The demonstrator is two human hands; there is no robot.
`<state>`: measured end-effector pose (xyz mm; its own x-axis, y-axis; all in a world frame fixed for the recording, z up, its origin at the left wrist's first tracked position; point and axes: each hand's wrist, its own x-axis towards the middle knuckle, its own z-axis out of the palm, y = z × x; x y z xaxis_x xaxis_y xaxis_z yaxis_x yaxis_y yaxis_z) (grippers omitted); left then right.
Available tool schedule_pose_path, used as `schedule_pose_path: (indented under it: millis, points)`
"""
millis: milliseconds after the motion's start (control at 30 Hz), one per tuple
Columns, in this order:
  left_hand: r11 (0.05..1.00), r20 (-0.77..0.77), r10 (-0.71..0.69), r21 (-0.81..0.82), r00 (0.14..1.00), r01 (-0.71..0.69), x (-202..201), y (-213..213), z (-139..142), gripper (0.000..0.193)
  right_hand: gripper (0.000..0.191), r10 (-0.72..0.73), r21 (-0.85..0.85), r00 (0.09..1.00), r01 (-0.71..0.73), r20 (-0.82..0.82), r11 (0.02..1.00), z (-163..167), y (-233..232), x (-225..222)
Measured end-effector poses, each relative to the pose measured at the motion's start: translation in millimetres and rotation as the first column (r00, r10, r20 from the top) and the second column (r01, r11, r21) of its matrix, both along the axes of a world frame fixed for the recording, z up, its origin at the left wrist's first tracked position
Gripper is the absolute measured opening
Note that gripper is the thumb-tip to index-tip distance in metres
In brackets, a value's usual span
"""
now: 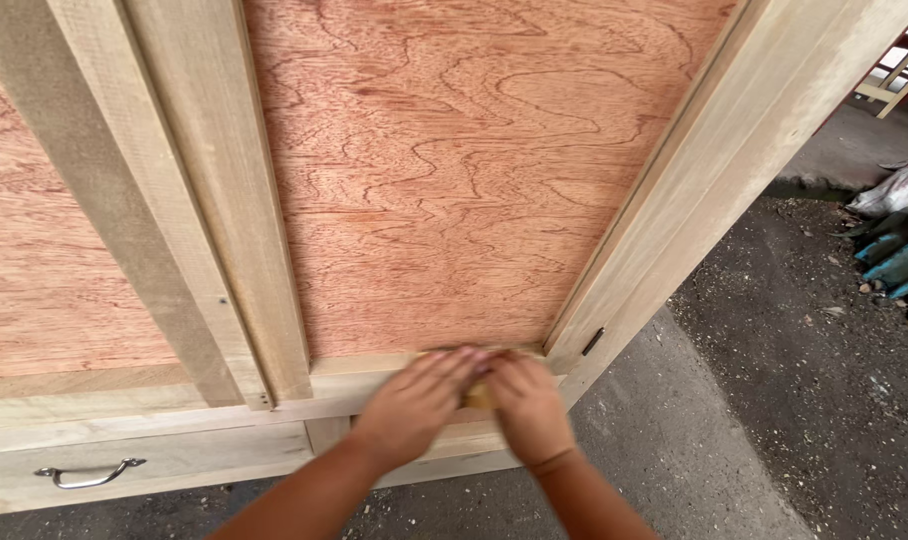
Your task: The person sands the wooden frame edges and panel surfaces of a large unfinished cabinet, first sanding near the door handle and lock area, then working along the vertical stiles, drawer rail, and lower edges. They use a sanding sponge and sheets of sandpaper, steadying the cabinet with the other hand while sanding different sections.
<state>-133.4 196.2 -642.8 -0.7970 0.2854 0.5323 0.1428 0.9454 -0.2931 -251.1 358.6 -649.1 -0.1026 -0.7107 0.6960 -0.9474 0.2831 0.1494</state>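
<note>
Tall unfinished wooden cabinet (454, 200) with reddish plywood door panel filling most of the frame, pale drawer (144, 465) with metal handle (89, 474) at lower left, left hand (414, 405) and right hand (527, 405) at lower centre, blurred fingers curled together over a small tan sanding pad (481, 394) pressed against the bottom rail between them

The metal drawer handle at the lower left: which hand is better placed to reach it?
Probably the left hand: it lies nearer the drawer handle. The right hand would have to cross over it.
</note>
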Motion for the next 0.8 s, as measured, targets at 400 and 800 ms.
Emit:
schedule_pose_path:
  millis: [400,800]
  points:
    - [0.977,0.255,0.091,-0.209,0.963,-0.037,79.6,-96.2,5.9,0.073,0.022,0.189,-0.114,0.977,-0.178,0.098,0.977,-8.9,-81.7,75.4]
    - [0.879,0.363,0.036,-0.455,0.931,0.144,-41.2,26.1,-3.3,0.053,0.036,-0.213,-0.161,0.896,0.294,0.39,0.942,-34.4,33.3,-5.9]
